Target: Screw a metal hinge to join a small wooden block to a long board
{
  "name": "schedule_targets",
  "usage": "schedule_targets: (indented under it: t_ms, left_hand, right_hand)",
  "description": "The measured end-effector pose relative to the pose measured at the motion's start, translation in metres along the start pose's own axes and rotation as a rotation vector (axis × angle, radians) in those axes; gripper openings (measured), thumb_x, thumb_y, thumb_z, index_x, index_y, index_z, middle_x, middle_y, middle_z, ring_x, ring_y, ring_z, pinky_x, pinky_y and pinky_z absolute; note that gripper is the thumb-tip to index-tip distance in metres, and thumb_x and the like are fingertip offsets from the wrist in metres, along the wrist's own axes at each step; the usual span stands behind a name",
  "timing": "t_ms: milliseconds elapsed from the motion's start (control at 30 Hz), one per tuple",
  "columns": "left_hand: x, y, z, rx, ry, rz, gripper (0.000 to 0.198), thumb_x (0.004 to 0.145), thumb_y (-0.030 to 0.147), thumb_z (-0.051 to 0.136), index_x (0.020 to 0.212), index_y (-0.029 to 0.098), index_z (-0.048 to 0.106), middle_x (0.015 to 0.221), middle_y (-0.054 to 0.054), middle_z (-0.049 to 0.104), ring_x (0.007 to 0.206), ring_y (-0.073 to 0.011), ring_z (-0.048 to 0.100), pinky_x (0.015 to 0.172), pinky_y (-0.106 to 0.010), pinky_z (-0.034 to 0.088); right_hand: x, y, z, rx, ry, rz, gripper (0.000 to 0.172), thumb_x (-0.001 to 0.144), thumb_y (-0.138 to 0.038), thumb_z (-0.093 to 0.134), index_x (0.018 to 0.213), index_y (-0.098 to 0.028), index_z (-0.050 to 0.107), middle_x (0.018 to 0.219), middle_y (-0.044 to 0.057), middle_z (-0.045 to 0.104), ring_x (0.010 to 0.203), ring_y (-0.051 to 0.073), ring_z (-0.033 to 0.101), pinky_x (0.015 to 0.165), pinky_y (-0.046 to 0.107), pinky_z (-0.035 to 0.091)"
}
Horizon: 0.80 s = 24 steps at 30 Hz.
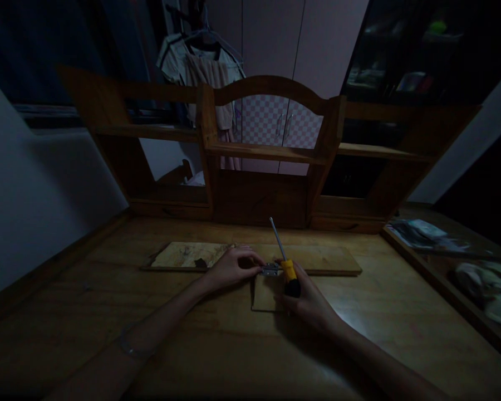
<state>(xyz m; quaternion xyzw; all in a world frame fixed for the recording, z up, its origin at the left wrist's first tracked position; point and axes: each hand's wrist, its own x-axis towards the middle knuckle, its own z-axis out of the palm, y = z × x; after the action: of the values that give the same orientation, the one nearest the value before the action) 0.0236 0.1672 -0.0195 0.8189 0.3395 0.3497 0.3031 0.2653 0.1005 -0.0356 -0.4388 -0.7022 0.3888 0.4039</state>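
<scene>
A long flat wooden board [325, 259] lies across the middle of the wooden desk [217, 340]. A small square wooden piece [264, 294] sits against its near edge, joined by a small metal hinge [270, 270]. My left hand [232, 267] rests on the board with its fingers curled, pinching at the left side of the hinge. My right hand [307, 298] is closed round a screwdriver [284, 260] with a yellow and black handle. Its metal shaft points up and away from the hinge.
A wooden shelf unit [267, 153] stands along the back of the desk. Papers and a cloth [451, 250] lie on the lower surface to the right. A pale wall [33, 195] closes the left side. Clothes hang behind the shelf.
</scene>
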Motion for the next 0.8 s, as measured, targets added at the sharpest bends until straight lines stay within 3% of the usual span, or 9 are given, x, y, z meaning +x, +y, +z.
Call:
schedule_targets:
  t_ms: [233,333,467,600,700,800]
  left_hand:
    - [-0.003,0.003,0.004,0.166,-0.007,0.15,0.012,0.088,0.031,0.066,0.092,0.026,0.076,0.096,-0.005,0.067,0.096,-0.0194,0.059,0.091,-0.035,0.042]
    - [-0.005,0.011,0.004,0.186,0.009,0.151,0.018,0.088,0.035,0.066,0.101,0.026,0.075,0.102,-0.007,0.064,0.099,-0.0202,0.058,0.09,-0.034,0.043]
    - [-0.008,0.028,-0.001,0.129,0.069,-0.073,0.042,0.089,0.05,0.062,0.122,0.025,0.066,0.082,-0.004,0.065,0.071,-0.0159,0.06,0.067,-0.027,0.046]
    - [-0.012,0.033,0.0,-0.047,-0.069,-0.398,0.062,0.095,0.063,0.04,0.143,0.025,0.047,0.054,0.0,0.058,0.041,-0.015,0.054,0.043,-0.024,0.039]
    - [-0.014,0.027,0.006,-0.205,-0.173,-0.521,0.074,0.092,0.07,0.038,0.149,0.023,0.037,0.052,-0.002,0.059,0.038,-0.0182,0.056,0.037,-0.023,0.039]
    - [-0.016,0.021,0.013,-0.372,-0.206,-0.57,0.082,0.089,0.071,0.044,0.152,0.021,0.029,0.06,-0.005,0.064,0.048,-0.0223,0.063,0.041,-0.025,0.047]
  right_hand:
    - [0.0,0.001,0.001,-0.011,0.022,-0.013,0.06,0.076,-0.023,0.069,0.132,-0.02,0.048,0.129,0.006,0.05,0.119,0.025,0.046,0.104,0.036,0.036]
    - [0.0,0.002,0.001,-0.006,0.021,-0.006,0.061,0.076,-0.024,0.07,0.133,-0.02,0.048,0.128,0.006,0.05,0.117,0.025,0.047,0.103,0.037,0.037]
    - [-0.001,0.003,0.0,-0.005,0.016,0.008,0.063,0.076,-0.024,0.071,0.135,-0.021,0.047,0.13,0.004,0.049,0.116,0.025,0.047,0.104,0.036,0.036]
    - [-0.001,0.003,0.0,0.015,0.0,-0.006,0.06,0.077,-0.023,0.069,0.133,-0.021,0.047,0.128,0.005,0.05,0.119,0.024,0.046,0.105,0.035,0.035]
    - [-0.001,0.003,0.0,0.007,0.009,-0.004,0.061,0.077,-0.024,0.069,0.133,-0.019,0.047,0.129,0.006,0.05,0.119,0.025,0.046,0.105,0.035,0.035]
    - [0.0,0.005,0.001,-0.005,0.017,-0.023,0.062,0.077,-0.025,0.07,0.134,-0.019,0.046,0.133,0.006,0.048,0.123,0.025,0.044,0.107,0.036,0.033]
